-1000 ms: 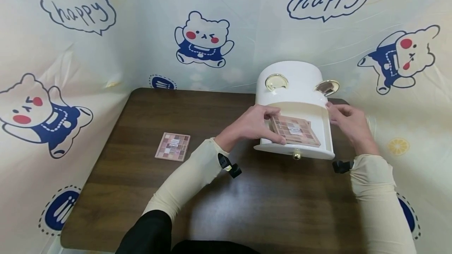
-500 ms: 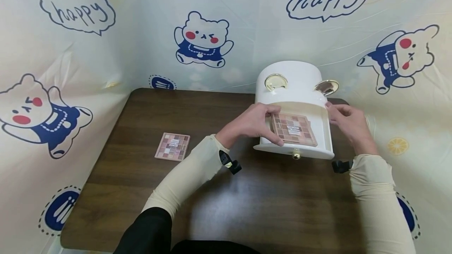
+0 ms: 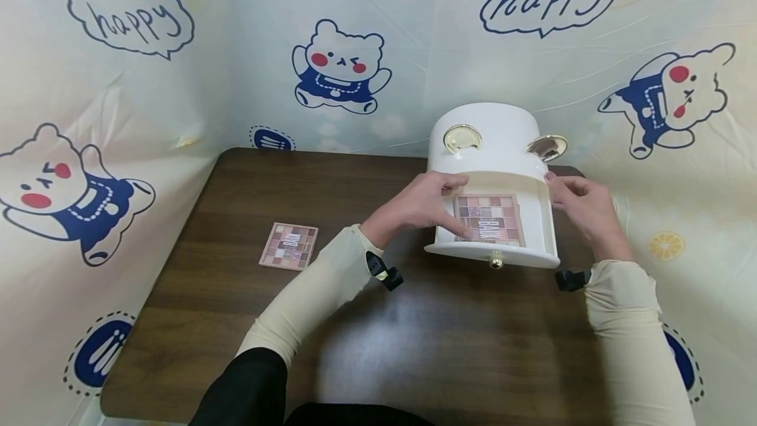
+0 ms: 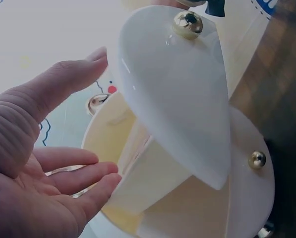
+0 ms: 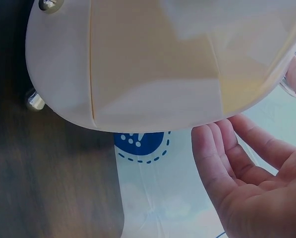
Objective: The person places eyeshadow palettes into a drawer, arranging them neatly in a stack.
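A white storage box (image 3: 497, 150) with its top drawer (image 3: 523, 255) pulled out stands at the right of the table. Inside the drawer lies a pinkish eyeshadow palette (image 3: 503, 212); a second edge shows along its right side, perhaps another palette below. My left hand (image 3: 416, 206) is at the drawer's left, thumb stretched over the palette's near left corner. In the left wrist view its fingers (image 4: 90, 176) are loosely spread by the drawer's side. My right hand (image 3: 588, 212) touches the box's right side; fingertips (image 5: 205, 136) rest on its wall in the right wrist view.
Another eyeshadow palette (image 3: 290, 246) lies on the brown wooden table (image 3: 367, 347), left of the box. Gold-rimmed round ears (image 3: 463, 139) stick out from the box top. A patterned curtain (image 3: 248, 31) hangs right behind the table. A gold knob (image 3: 496, 260) projects from the drawer front.
The palette in the drawer has turned from slanted to nearly straight and shifted left and down into the drawer. My left thumb has drawn back slightly. My right hand has stayed put.
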{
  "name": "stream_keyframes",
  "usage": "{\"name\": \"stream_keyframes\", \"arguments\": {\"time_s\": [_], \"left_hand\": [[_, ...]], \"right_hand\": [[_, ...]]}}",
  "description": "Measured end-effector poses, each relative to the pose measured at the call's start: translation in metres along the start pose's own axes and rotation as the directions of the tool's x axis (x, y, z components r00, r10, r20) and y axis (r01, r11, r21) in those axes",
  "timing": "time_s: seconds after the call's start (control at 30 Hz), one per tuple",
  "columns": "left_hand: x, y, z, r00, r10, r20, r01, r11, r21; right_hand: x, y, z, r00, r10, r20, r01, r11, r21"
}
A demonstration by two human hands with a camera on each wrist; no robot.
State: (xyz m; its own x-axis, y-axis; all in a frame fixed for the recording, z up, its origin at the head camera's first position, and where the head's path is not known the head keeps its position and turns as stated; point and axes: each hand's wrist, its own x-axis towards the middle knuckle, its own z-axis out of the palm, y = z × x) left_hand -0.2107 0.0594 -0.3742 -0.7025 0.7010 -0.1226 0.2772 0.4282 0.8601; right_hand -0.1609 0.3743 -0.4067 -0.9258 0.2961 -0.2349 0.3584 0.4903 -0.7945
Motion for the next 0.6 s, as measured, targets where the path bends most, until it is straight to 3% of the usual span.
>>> {"name": "stream_keyframes", "arguments": {"time_s": [0.27,0.6], "left_hand": [[-0.003,-0.001,0.000,0.999,0.001,-0.040,-0.003,0.999,-0.048],[-0.023,-0.005,-0.012,0.983,0.062,-0.173,-0.086,0.987,-0.137]], "right_hand": [[0.000,0.000,0.001,1.000,-0.007,0.000,0.007,1.000,0.006],[-0.001,0.000,0.001,1.000,-0.018,-0.014,0.018,1.000,-0.009]]}}
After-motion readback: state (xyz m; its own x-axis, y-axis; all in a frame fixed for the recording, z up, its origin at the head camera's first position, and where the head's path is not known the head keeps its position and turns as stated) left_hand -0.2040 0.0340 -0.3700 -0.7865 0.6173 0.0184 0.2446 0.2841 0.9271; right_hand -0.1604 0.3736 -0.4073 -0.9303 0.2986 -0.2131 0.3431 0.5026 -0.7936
